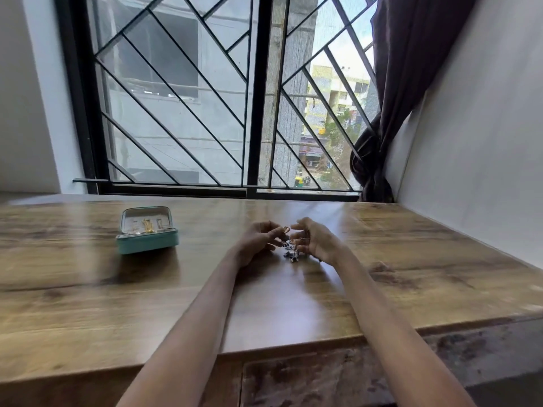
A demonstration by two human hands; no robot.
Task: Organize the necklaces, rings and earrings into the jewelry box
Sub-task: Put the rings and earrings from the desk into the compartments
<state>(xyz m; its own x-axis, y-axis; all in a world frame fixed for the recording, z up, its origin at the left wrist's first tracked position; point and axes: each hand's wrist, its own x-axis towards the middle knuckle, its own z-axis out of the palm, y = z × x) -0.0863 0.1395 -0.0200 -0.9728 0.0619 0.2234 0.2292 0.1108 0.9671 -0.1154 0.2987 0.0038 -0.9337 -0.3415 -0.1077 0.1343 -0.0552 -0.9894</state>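
Fingers (271,232) of both hands pinch a tangled cluster of small gold and dark jewellery (289,245), whose looped pieces could snag or drop onto the wooden bench (88,289).

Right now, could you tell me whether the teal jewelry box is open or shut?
Open: the teal jewelry box has its lid raised, showing gold pieces inside.

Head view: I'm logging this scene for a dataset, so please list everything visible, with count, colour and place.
jewelry box: one, teal, lid open, table's left, gold pieces inside
jewelry cluster: one small pile, silver and dark, table centre between the hands
gold piece: one, held up between the fingertips
table: one, brown wood
window grille: one, black, behind table
curtain: one, dark, right of window
left hand: pinching jewelry
right hand: pinching jewelry
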